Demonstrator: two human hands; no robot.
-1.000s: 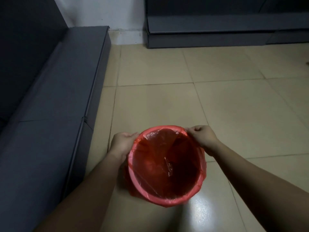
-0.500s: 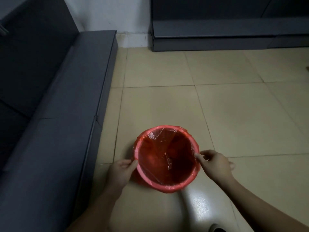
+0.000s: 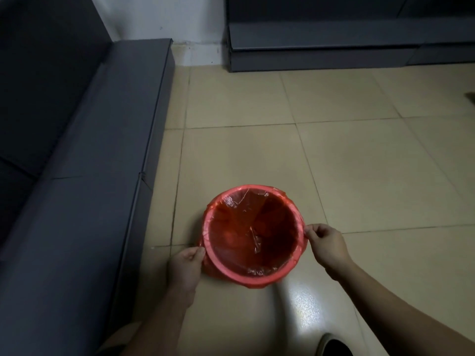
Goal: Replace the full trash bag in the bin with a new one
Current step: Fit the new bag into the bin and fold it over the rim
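Observation:
A small round bin (image 3: pixel 259 277) stands on the tiled floor, lined with a thin red trash bag (image 3: pixel 246 227) whose edge is folded over the rim. The bag looks empty inside, with a few shiny creases. My left hand (image 3: pixel 185 269) pinches the bag's folded edge at the bin's lower left side. My right hand (image 3: pixel 327 246) pinches the bag's edge at the rim's right side. No full bag is in view.
A dark grey sofa (image 3: pixel 84 176) runs along the left, close to the bin. A low dark cabinet (image 3: pixel 334 47) lines the far wall. Beige floor tiles (image 3: pixel 359 163) stretch ahead and to the right. A shoe tip (image 3: pixel 332 346) shows at the bottom.
Both hands slid from the far part of the rim down to its near sides. They now pinch the bag's edge there. The view pulled back and the bin looks farther away.

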